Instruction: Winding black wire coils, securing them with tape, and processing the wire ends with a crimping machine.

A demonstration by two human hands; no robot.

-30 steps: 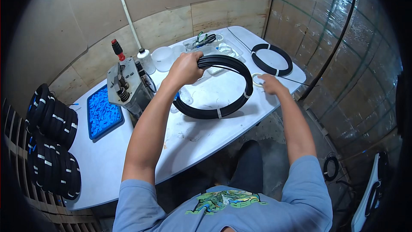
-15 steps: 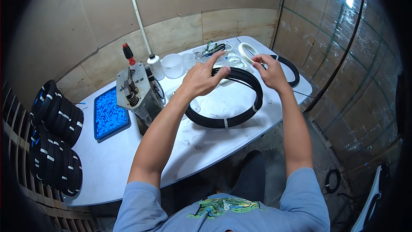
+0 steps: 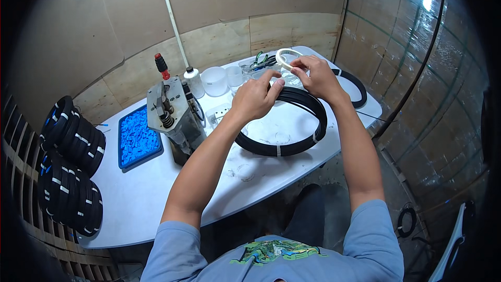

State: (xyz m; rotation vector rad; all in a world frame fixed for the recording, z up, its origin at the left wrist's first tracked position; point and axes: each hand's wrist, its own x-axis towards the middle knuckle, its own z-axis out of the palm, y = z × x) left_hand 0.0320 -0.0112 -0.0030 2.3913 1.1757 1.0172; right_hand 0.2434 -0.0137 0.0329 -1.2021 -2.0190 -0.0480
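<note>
A black cable coil (image 3: 297, 148), bound with white bands, leans with its near side on the white table and its far side raised. My left hand (image 3: 254, 97) is closed at the coil's far left side, thumb and forefinger curved over it; its other fingers are hidden. My right hand (image 3: 319, 77) pinches a roll of whitish tape (image 3: 279, 59) just above the coil's far side. The right wrist passes close by the coil's right part.
Left of the coil stand a metal press-like machine (image 3: 175, 107), a red-and-black handle (image 3: 160, 64) and a blue tray (image 3: 140, 164) of small blue pieces. Stacked black coils (image 3: 73, 190) fill the left end. A bottle (image 3: 193, 82), plastic tub (image 3: 214, 82) and another coil (image 3: 356, 87) lie beyond.
My right hand has brought the tape roll left, closer to my left hand. The left forefinger, stretched out before, is now bent. The view has shifted slightly.
</note>
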